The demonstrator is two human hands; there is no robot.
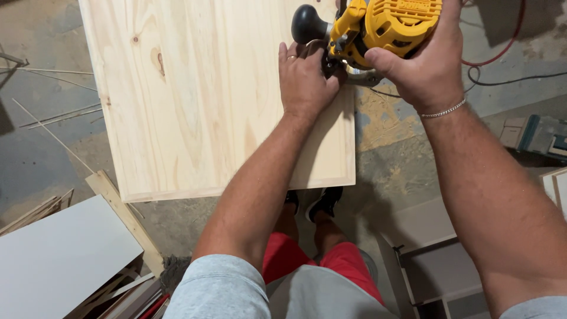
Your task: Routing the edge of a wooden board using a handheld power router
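A yellow and black router (387,29) with a round black knob (308,23) sits on the right edge of a pale pine board (201,106). My right hand (425,65) wraps around the router's yellow motor body from the right. My left hand (304,80) lies on the board, its fingers pressed against the router's base. The base plate is mostly hidden behind both hands.
A red cable (502,53) and a black cable (520,80) run across the concrete floor at the right. A white panel (59,254) and wood offcuts (121,218) lie at the lower left. Grey cabinet parts (437,272) stand at the lower right.
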